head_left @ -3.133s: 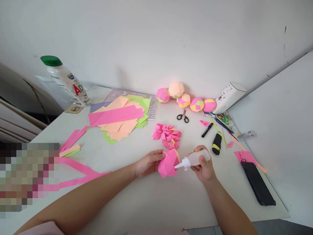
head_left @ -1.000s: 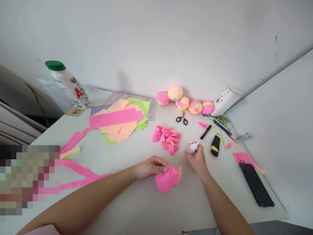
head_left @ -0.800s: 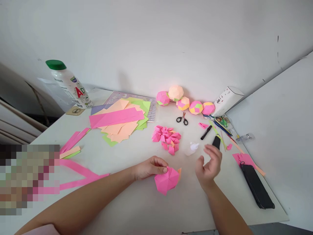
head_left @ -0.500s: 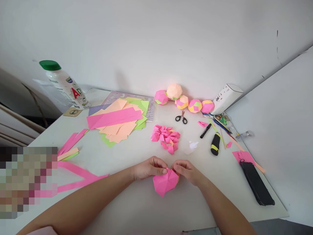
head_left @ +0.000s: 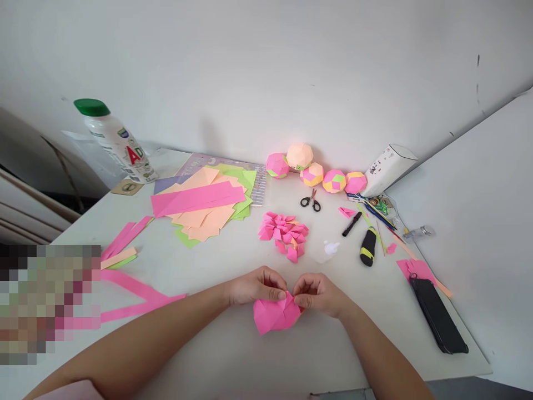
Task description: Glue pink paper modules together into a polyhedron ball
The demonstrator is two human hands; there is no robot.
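Observation:
A partly built pink folded-paper ball (head_left: pixel 275 318) is held between my two hands near the front of the table. My left hand (head_left: pixel 260 287) pinches its upper edge with thumb and fingers. At the upper right edge my right hand (head_left: pixel 318 294) grips it between thumb and fingertips, where a bit of orange paper shows. Past my hands lies a pile of small folded paper pieces (head_left: pixel 283 230), mostly pink. The inside of the ball and its underside are hidden.
Finished paper balls (head_left: pixel 312 173) line the wall behind small scissors (head_left: pixel 311 201). Paper sheets (head_left: pixel 208 205) lie left, near a white bottle (head_left: pixel 119 144). On the right are a marker (head_left: pixel 352 224), a utility knife (head_left: pixel 368 247) and a black case (head_left: pixel 438 316).
The paper ball has turned and shifted slightly left, showing more of its side. My right hand's thumb has moved lower along its edge. The view has shifted a little.

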